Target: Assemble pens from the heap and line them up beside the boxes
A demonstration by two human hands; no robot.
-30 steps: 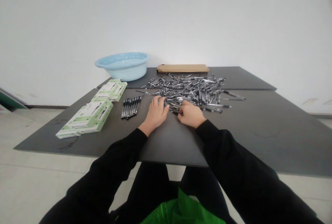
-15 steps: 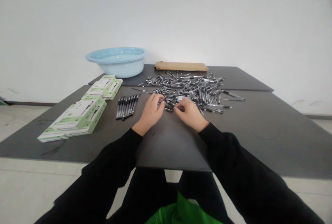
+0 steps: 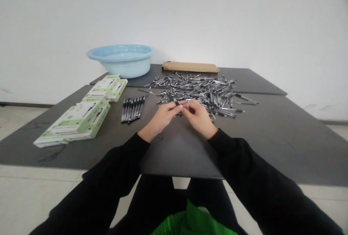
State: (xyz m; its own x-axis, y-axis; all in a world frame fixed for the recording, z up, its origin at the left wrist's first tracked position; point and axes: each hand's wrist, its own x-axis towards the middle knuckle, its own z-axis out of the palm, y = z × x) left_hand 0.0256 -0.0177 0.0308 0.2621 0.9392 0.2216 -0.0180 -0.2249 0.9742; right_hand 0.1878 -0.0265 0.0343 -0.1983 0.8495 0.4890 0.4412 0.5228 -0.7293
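Note:
My left hand [image 3: 164, 116] is closed, thumb against fingers, on a pen [image 3: 176, 102] whose dark end sticks up past the fingertips. Touching it from the right, my right hand [image 3: 199, 117] pinches at the same spot; the pen's other end is hidden between the fingers. Just beyond both hands spreads a loose heap of clear-barrelled pens [image 3: 201, 89] with black caps and grips, pointing every way. Left of my left hand, several pens lie side by side in a neat row [image 3: 132, 109].
Green-and-white pen boxes [image 3: 78, 119] lie stacked at the left of the dark table [image 3: 272, 133]. Behind them stands a light blue basin [image 3: 123, 62]. A flat brown cardboard piece [image 3: 190, 67] lies at the back, near the wall.
My hands have come together: the left moved right and closed its fingers, so its fingertips meet those of the right. A pen now shows between them. The view has shifted slightly.

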